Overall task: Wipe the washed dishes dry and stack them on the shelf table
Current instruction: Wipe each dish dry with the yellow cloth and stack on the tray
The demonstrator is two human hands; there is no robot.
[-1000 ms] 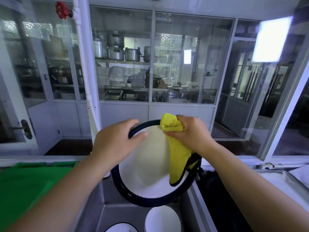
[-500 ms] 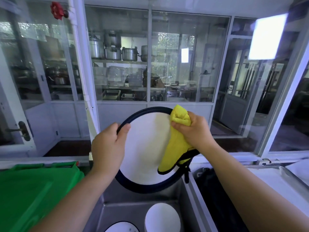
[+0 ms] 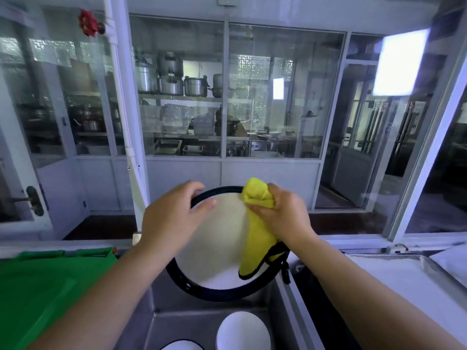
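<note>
In the sink (image 3: 177, 322) lie two white dishes (image 3: 243, 332). Above the sink a dark-rimmed white plate (image 3: 212, 248) is held tilted. The left hand (image 3: 169, 218) grips its upper-left rim, fingers curled over the edge and thumb on the face. The right hand (image 3: 283, 213) clutches a bunched yellow cloth (image 3: 255, 238) against the plate's upper right. A green bin (image 3: 50, 286) sits left of the sink and a metal tray (image 3: 394, 269) right of it. Beyond the sink, steel pots (image 3: 171, 82) stand behind glass.

green bin (image 3: 45, 294) left, steel pots (image 3: 194, 85) behind glass (image 3: 278, 59).
</note>
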